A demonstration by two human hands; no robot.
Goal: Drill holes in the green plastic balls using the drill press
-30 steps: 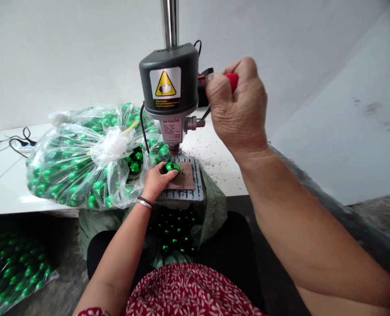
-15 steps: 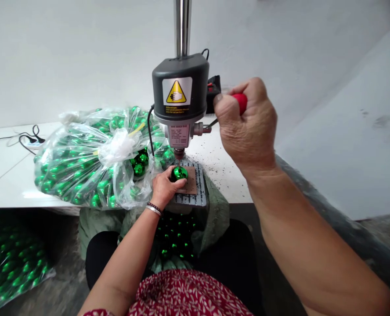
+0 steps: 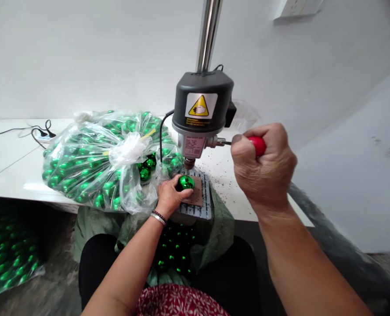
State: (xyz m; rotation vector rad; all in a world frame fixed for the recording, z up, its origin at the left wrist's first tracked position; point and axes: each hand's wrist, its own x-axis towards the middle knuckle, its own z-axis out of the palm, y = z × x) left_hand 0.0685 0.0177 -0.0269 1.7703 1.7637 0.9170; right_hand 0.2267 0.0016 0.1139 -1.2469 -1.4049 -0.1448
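A shiny green ball [image 3: 186, 182] sits on a brown board [image 3: 195, 195] on the base of a small drill press [image 3: 204, 103]. My left hand [image 3: 172, 194] grips the ball from the left, with thumb and fingers around its side. Just above the ball is the drill's chuck [image 3: 189, 163]; whether the bit touches the ball I cannot tell. To the right, my right hand [image 3: 265, 164] is wrapped round the red knob [image 3: 257, 146] of the press's feed lever.
A clear plastic bag [image 3: 129, 151] of green balls lies left of the press on the white table [image 3: 7, 175]. More green balls [image 3: 177, 250] fill a green sack [image 3: 223, 228] over my lap. Another bag [image 3: 7, 250] is at lower left. Dark shavings surround the base.
My right hand has pulled the lever knob downward. My left hand still holds the ball on the board. The whole view has shifted somewhat.
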